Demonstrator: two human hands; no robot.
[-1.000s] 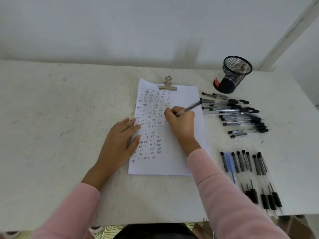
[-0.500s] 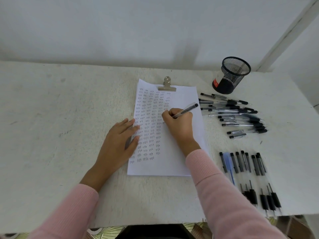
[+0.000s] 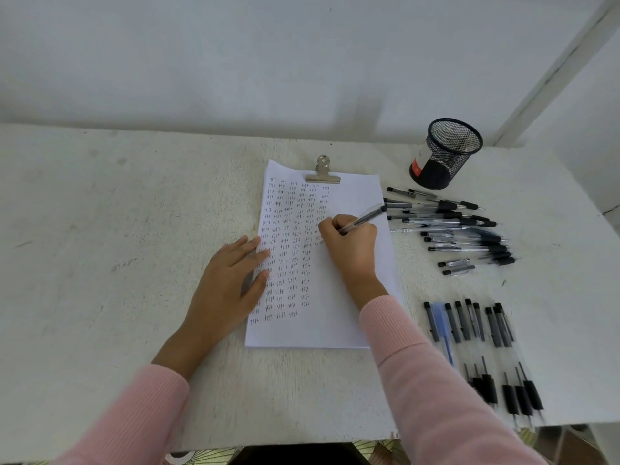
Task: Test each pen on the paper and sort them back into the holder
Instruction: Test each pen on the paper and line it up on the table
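While the left hand lies flat with straight fingers on the left edge of the paper, the right hand is curled round a clear pen. Its tip is down on the sheet about halfway up, right beside the columns of tiny "test" scribbles. A metal bulldog clip sits on the paper's top edge. The black mesh holder stands at the back right of the white bench. Just in front of it is a loose heap of pens. Nearer the front edge there's a row of pens lined up side by side, one of them blue-ish.
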